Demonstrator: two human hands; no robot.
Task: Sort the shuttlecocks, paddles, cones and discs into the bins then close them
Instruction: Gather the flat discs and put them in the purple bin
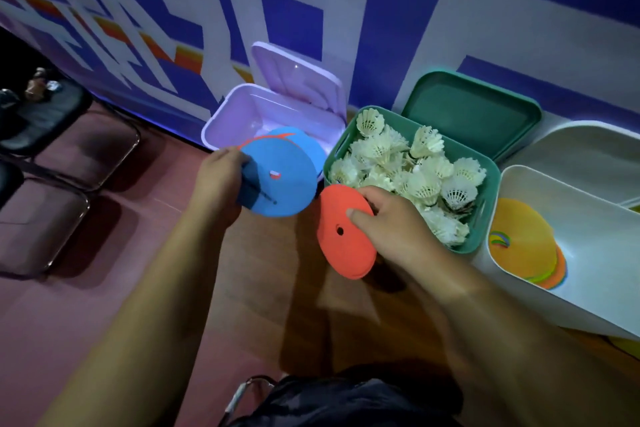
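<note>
My left hand (218,180) grips a stack of flat discs by its left edge, the top one blue (280,177) with red showing behind, held over the front of the open purple bin (221,125). My right hand (391,222) pinches a red disc (341,236) with a centre hole, held tilted above the floor in front of the green bin (485,191). That green bin is full of white shuttlecocks (408,170). To the right, a white bin (512,184) holds yellow and orange discs (519,232).
The purple lid (298,80) stands raised against the blue and white wall. The green lid (471,111) leans behind its bin. Another white container (588,152) sits at far right. Black chairs (52,135) stand at left on the reddish floor; a dark bag (346,402) lies near me.
</note>
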